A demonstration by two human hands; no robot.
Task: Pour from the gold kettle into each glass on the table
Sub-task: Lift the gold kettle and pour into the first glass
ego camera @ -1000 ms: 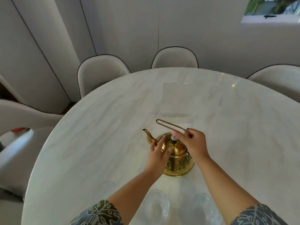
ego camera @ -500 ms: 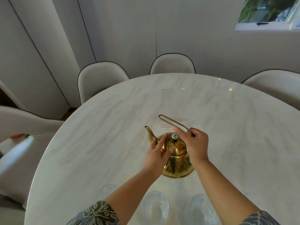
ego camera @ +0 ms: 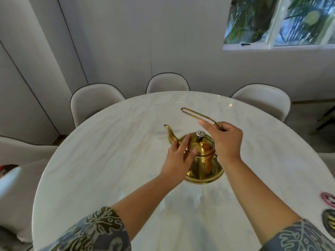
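Right hand (ego camera: 226, 140) grips the kettle's (ego camera: 201, 160) wire handle (ego camera: 197, 115); left hand (ego camera: 178, 158), open, steadies the lid side, likely readying a lift off the table (ego camera: 108, 151).

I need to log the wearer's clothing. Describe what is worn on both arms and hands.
Both forearms are bare below short patterned sleeves. The left sleeve is grey-blue with olive and pale leaf-like shapes; the right sleeve is grey-blue with pale squiggly outlines. No gloves, rings or watch show on the left hand or right hand.
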